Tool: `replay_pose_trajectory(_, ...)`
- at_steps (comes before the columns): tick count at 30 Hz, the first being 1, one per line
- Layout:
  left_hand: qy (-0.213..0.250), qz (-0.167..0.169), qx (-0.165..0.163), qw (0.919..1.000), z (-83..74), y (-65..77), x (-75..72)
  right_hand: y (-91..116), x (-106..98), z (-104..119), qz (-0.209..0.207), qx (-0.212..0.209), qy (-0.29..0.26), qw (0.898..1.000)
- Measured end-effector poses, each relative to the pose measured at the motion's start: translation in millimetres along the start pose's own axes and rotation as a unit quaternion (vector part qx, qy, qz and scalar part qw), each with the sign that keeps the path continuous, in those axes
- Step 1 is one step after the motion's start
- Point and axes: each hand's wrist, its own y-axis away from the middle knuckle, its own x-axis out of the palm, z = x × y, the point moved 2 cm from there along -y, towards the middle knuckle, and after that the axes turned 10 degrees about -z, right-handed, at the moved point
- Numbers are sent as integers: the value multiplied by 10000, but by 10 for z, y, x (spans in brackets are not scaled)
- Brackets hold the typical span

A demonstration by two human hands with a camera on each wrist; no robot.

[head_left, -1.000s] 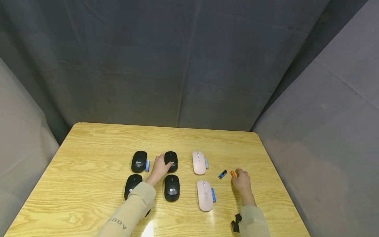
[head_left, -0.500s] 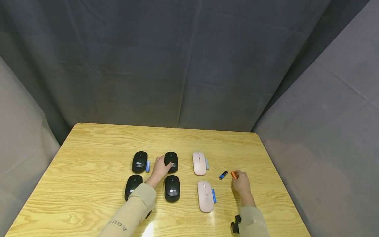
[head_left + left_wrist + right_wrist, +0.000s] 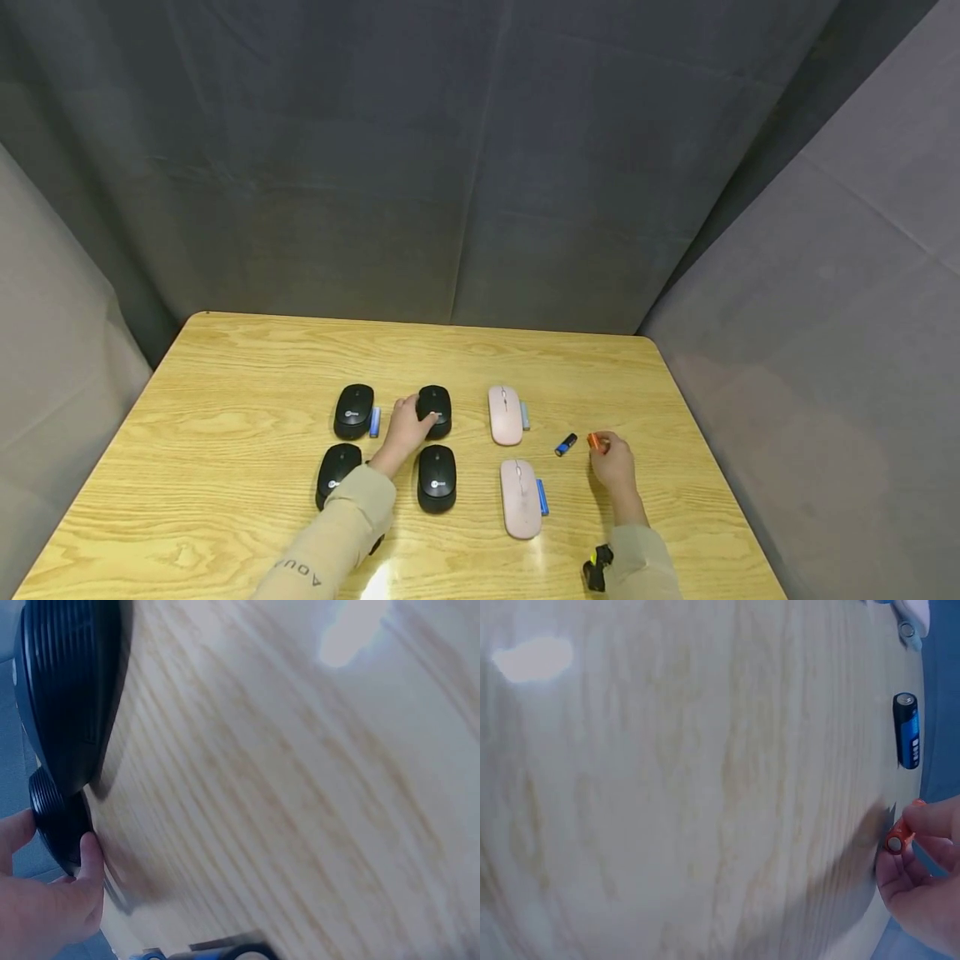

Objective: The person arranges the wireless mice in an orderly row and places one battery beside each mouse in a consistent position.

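My left hand [image 3: 403,431] grips the sides of a black computer mouse [image 3: 434,403], the rear one of the right-hand black pair. In the left wrist view, thumb and fingers lie against both sides of that mouse [image 3: 58,821]. At the right of the table, my right hand [image 3: 615,462] pinches an orange battery [image 3: 595,442]. The right wrist view shows the battery [image 3: 900,838] between thumb and fingers, one flat end facing the camera, close over the tabletop. Just left of this hand lies a black-and-blue battery [image 3: 566,444].
Three more black mice stand near my left arm, one right in front [image 3: 437,477]; a blue battery [image 3: 374,422] lies among them. Two pink mice, rear [image 3: 505,414] and front [image 3: 521,498], each have a battery along the right side, one pale blue [image 3: 525,415], one blue [image 3: 542,497].
My right fingers have closed round the orange battery, and it has shifted slightly to the right. My left hand has stayed on the black mouse.
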Motion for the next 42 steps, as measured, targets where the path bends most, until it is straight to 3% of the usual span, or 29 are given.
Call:
replay_pose_trajectory(9, 9, 7, 41, 10000, -10, 19, -18, -6, 43, 264, -539, 66, -1023, 9933)
replay_pose_trajectory(17, 60, -6, -31, 10000, -20, 34, -26, -9, 85, 693, -334, 368, -1875, 9810)
replay_pose_trajectory(30, 137, -47, -22, 9999, -20, 40, -28, 20, 356, 1385, -66, 14, -2420, 9702)
replay_pose_trajectory(36, 141, -75, 80, 9998, -2, 45, -24, 68, 532, 1539, 283, 181, -2509, 9674)
replay_pose_trajectory(42, 77, -104, 121, 9998, 13, 31, -17, 150, 711, 1612, 537, 17, -2283, 9721)
